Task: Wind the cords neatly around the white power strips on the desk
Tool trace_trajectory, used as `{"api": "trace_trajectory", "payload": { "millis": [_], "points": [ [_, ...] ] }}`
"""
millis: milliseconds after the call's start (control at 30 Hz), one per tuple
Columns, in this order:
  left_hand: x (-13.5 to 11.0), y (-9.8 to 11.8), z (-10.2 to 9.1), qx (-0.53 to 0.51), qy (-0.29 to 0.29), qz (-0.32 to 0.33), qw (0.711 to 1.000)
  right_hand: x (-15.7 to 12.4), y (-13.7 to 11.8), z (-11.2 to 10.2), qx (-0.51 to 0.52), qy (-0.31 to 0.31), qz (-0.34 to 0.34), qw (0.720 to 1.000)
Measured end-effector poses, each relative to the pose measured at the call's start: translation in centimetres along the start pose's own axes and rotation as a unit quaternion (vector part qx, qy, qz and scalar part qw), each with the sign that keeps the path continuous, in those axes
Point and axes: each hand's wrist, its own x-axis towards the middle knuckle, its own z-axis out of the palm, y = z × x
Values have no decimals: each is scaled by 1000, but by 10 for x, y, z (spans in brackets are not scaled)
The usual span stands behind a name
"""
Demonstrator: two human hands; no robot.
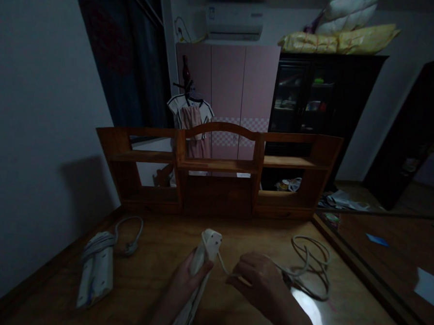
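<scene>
My left hand (193,273) is closed around a white power strip (213,241), which stands tilted above the wooden desk. A pale cord (225,264) passes around the strip's upper end and runs across to my right hand (256,276). The fingers of that hand are pinched on the cord, a little to the right of the strip. From there the rest of the cord trails into loose loops (320,265) on the desk. At the left lies a second power strip (96,272) with its grey cord wound around one end and its plug beside it.
A wooden shelf unit (220,166) stands along the back of the desk (154,256). A wall rises at the left. A bright light patch (309,308) falls near my right forearm. Beyond are a pink wardrobe (226,80) and a dark cabinet (325,100).
</scene>
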Motion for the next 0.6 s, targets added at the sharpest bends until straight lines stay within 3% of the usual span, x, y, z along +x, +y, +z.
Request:
{"api": "trace_trajectory", "payload": {
  "millis": [167,367,600],
  "points": [
    [6,1,3,98,34,7,995,0,5,-12,-7,-77,35,996],
    [18,-21,-9,181,113,-4,977,-2,18,-32,52,-84,69,993],
    [14,-24,18,331,83,34,939,4,-13,-38,99,-78,29,992]
  ]
}}
